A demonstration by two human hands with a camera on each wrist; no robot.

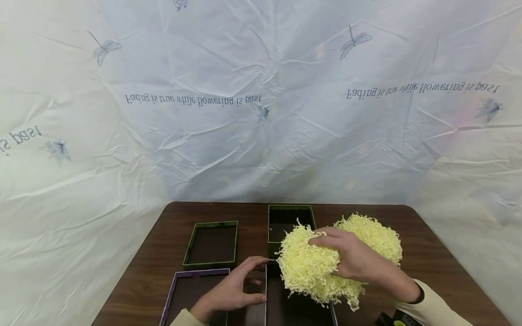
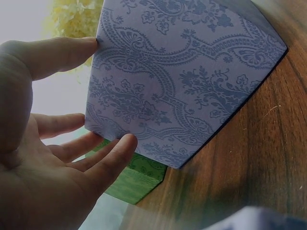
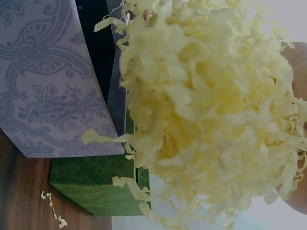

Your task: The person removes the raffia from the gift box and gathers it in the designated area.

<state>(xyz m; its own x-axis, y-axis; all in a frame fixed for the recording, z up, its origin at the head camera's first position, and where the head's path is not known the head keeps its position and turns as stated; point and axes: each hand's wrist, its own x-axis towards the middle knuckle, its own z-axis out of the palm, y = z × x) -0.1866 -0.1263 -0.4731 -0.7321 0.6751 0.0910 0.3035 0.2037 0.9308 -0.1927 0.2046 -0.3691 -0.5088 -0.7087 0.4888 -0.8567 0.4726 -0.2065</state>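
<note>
My right hand (image 1: 355, 256) grips a big clump of pale yellow shredded paper (image 1: 306, 267) above the lavender box (image 1: 285, 308). Loose strands dangle from it, and in the right wrist view the clump (image 3: 201, 110) covers most of the hand. My left hand (image 1: 232, 290) is at the left side of that box, thumb and fingers spread. In the left wrist view, fingertips touch the patterned wall of the box (image 2: 153, 72). A second heap of yellow shredded paper (image 1: 373, 235) lies behind the right hand, partly hidden by it.
Behind the lavender box stands an open green box (image 1: 274, 249). A green-rimmed lid (image 1: 210, 244) and a purple-rimmed lid (image 1: 189, 290) lie on the left of the wooden table (image 1: 440, 280). A black object (image 1: 401, 319) sits at the front right. One stray paper strand (image 3: 53, 211) lies on the table.
</note>
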